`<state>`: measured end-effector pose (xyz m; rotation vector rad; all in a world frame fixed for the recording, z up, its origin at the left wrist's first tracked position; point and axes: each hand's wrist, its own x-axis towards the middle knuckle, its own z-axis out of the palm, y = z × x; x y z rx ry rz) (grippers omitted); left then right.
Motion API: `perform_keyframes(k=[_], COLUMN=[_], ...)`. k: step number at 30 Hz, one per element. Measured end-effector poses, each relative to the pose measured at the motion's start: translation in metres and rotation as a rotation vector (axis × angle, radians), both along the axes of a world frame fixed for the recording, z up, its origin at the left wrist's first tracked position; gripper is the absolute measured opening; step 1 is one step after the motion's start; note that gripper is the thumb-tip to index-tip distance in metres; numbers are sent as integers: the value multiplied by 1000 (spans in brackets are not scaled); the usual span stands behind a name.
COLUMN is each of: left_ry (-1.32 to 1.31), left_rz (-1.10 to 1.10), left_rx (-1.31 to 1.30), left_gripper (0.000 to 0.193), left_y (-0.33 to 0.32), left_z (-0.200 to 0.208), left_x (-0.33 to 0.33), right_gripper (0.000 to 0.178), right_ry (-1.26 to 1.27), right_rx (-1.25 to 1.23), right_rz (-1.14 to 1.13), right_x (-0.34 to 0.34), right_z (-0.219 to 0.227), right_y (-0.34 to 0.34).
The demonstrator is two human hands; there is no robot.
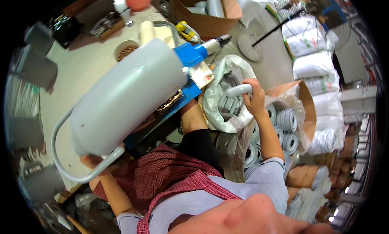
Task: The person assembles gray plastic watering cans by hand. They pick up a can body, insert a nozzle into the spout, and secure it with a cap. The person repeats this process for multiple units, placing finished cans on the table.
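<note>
A large grey plastic vessel [127,92] with a long looped grey handle lies tilted across the bench, one end against a blue bench fixture [190,57]. My left hand [92,161] is at the vessel's near-left end, closed against it, its fingers partly hidden by the vessel and the handle loop. Over to the right, my right hand [254,97] grips a curved grey plastic handle [239,90] above an open white plastic bag [210,108]. Inside the bag lie several similar grey handles [229,105].
Beside the bag, a plastic-lined carton holds grey ringed parts [287,120]. On the bench [67,100] stand a bowl of small copper-coloured pieces [126,51] and a red bowl [137,0]. A cardboard box [202,25], a fan [312,19] and stacked white sacks [314,68] are beyond.
</note>
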<state>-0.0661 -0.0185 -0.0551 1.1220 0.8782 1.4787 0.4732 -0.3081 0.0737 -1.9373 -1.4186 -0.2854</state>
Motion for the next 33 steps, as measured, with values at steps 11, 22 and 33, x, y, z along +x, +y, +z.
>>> perform_keyframes(k=[11,22,33], left_ry=[298,461,482], left_rz=[-55,70,129], left_rx=[183,585,603], left_gripper=[58,53,60], left_y=[-5,2,6], left_z=[67,85,85], left_x=[59,61,61], right_gripper=[47,46,40], right_ry=[-513,-419,-410], right_rx=[-59,-292,-394], right_rz=[588,881,890], right_x=[-176,-249,-256], right_z=[176,177,175], right_y=[185,252,257])
